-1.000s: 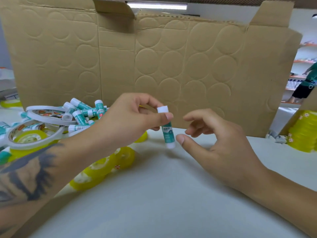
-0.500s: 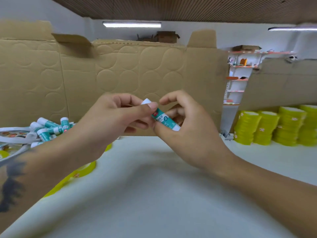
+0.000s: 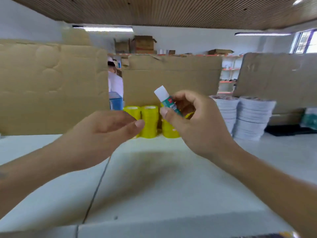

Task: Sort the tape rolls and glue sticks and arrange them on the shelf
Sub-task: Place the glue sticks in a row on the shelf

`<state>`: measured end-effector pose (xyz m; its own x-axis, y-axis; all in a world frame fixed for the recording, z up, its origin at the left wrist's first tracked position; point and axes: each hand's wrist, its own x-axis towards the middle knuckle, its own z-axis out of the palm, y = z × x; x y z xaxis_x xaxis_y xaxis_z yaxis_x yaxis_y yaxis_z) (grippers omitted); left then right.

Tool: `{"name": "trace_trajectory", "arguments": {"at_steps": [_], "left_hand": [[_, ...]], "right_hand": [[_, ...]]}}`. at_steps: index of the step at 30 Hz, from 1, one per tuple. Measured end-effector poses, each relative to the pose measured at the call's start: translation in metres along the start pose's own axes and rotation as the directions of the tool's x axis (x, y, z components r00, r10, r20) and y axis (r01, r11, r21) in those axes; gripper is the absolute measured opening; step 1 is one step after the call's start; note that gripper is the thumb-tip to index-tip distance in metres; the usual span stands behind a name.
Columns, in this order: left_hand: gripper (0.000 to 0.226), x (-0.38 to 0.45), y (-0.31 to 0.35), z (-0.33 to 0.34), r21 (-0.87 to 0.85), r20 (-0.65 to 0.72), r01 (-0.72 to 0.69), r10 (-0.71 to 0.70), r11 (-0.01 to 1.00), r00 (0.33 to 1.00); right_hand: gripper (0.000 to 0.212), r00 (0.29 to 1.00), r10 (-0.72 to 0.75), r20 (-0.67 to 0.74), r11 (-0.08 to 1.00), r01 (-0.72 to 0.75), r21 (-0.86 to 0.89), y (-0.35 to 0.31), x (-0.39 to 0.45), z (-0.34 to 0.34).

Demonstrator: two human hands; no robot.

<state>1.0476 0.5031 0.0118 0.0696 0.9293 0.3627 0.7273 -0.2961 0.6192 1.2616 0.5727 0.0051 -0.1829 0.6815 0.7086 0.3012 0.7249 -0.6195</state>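
Note:
My right hand (image 3: 197, 122) pinches a glue stick (image 3: 165, 98) with a white cap and teal label, tilted with the cap up and to the left. My left hand (image 3: 103, 133) hovers just left of it, fingers loosely curled, holding nothing. Behind both hands, stacks of yellow tape rolls (image 3: 149, 121) stand on the white shelf surface (image 3: 154, 177) against a cardboard wall. To the right stand tall stacks of white tape rolls (image 3: 252, 117).
Cardboard sheets (image 3: 51, 86) line the back of the shelf. A blue box (image 3: 115, 101) and a person in white show through the gap between them. A dark tray (image 3: 289, 130) lies at the far right. A seam (image 3: 96, 186) crosses the surface.
The view swung right, off the loose pile and onto the stacked rolls. The glue stick passed from my left hand to my right, and my left hand let go and drew back.

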Motion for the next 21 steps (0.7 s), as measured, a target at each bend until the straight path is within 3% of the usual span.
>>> {"name": "trace_trajectory", "arguments": {"at_steps": [7,10,15,21], "left_hand": [[0.066,0.053,0.097,0.15,0.224,0.237,0.064,-0.118,0.972,0.964],[0.07,0.083,0.133,0.203,0.277,0.297,-0.006,-0.08,0.961,0.951],[0.061,0.132,0.184,0.277,0.353,0.386,-0.112,-0.035,0.929,0.922],[0.063,0.173,0.226,0.358,0.306,0.439,-0.248,0.095,0.919,0.894]], "right_hand": [[0.012,0.992,0.092,-0.087,0.994,-0.096,-0.047,0.103,0.009,-0.163],[0.016,0.987,0.116,-0.112,0.989,-0.126,-0.083,0.138,0.019,-0.217],[0.041,0.985,0.154,-0.083,0.961,-0.169,-0.22,0.19,0.037,-0.299],[0.038,0.965,0.187,-0.181,0.886,-0.246,-0.394,0.249,0.058,-0.375]]}}
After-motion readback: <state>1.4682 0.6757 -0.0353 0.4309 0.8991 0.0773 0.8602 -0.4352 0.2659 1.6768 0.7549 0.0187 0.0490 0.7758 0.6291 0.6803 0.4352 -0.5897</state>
